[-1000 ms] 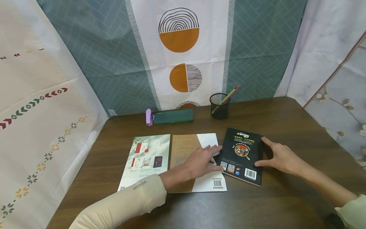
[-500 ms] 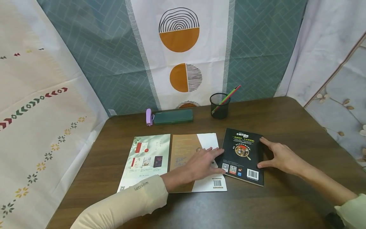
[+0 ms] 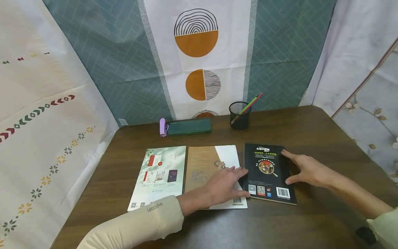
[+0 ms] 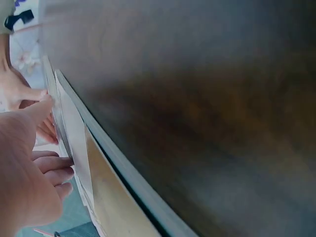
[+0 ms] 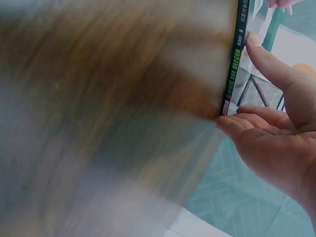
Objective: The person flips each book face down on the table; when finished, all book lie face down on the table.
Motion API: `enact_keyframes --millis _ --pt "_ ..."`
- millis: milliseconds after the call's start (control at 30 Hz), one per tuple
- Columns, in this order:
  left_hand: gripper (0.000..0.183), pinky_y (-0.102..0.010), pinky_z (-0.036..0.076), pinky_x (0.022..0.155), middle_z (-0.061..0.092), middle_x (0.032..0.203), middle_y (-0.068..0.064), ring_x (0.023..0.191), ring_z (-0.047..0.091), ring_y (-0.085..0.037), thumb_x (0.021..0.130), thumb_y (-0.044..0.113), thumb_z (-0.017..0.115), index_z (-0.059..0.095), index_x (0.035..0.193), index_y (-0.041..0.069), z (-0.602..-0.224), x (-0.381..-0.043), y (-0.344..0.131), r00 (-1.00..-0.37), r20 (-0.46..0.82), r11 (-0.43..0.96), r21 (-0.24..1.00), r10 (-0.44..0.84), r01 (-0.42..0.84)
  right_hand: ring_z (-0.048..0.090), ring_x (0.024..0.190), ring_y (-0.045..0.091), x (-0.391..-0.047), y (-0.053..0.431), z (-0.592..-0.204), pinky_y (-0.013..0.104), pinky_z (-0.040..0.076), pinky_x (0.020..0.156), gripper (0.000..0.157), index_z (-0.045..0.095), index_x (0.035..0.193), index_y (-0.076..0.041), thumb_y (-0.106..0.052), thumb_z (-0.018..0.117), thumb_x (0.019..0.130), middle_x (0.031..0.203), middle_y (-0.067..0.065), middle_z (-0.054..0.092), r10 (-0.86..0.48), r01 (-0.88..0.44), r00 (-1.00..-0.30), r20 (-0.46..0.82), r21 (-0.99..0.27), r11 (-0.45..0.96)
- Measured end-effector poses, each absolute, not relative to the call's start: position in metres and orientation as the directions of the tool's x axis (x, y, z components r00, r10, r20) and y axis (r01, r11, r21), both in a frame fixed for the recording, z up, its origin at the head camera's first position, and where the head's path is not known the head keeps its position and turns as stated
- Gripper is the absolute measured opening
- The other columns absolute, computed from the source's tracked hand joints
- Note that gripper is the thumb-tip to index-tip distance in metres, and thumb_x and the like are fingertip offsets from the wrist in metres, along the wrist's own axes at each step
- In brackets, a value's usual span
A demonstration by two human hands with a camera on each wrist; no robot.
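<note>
A black book (image 3: 268,176) lies back cover up on the table, its long sides nearly in line with the books beside it. Along its right edge, my right hand (image 3: 311,170) touches the spine (image 5: 236,59) with spread thumb and fingers. My left hand (image 3: 222,185) lies over a brown-and-white book (image 3: 199,164), its thumb and fingertips reaching the black book's left edge. That hand hides part of the brown-and-white book. Further left, a pale green book (image 3: 164,173) lies beside it, partly covered at its lower right by the left sleeve.
Behind the books stand a purple stapler (image 3: 163,127) and a dark green case (image 3: 189,127). A black mesh pen holder (image 3: 239,117) with a green and a red pencil stands to their right. Patterned cloth (image 3: 273,52) hangs behind the brown wooden table (image 3: 199,228).
The black book has turned from a tilt to nearly straight, its lower end shifting right. Both hands have moved slightly with it; the left slid a little right and toward the near edge.
</note>
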State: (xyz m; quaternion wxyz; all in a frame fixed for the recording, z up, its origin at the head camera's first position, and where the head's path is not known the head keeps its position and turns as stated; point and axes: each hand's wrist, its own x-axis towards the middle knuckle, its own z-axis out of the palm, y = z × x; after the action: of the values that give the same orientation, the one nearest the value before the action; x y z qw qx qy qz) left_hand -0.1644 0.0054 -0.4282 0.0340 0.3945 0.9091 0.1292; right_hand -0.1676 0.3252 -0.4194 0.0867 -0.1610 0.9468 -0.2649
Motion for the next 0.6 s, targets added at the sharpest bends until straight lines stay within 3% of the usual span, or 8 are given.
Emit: enact_keyframes --millis 167,600 --pt "0.075 -0.036 0.048 0.112 0.06 0.152 -0.007 0.14 0.057 -0.023 0.092 0.054 0.081 0.061 0.15 0.011 -0.429 -0.157 0.006 -0.662 0.064 0.637 0.215 0.747 0.74 0.041 0.14 0.061 -0.169 0.33 -0.418 0.074 0.038 0.107 0.113 0.032 0.156 0.018 -0.022 0.099 0.073 0.159 0.044 0.03 -0.393 -0.265 -0.914 -0.105 -0.58 0.771" --pt "0.072 -0.037 0.05 0.11 0.063 0.149 -0.008 0.137 0.06 -0.025 0.092 0.051 0.082 0.063 0.148 0.01 -0.432 -0.145 0.005 -0.639 0.097 0.614 0.203 0.763 0.763 0.029 0.145 0.065 -0.172 0.333 -0.416 0.077 0.032 0.109 0.107 0.033 0.158 0.014 -0.011 0.095 0.076 0.163 0.041 0.025 -0.464 -0.276 -0.875 -0.138 -0.645 0.712"
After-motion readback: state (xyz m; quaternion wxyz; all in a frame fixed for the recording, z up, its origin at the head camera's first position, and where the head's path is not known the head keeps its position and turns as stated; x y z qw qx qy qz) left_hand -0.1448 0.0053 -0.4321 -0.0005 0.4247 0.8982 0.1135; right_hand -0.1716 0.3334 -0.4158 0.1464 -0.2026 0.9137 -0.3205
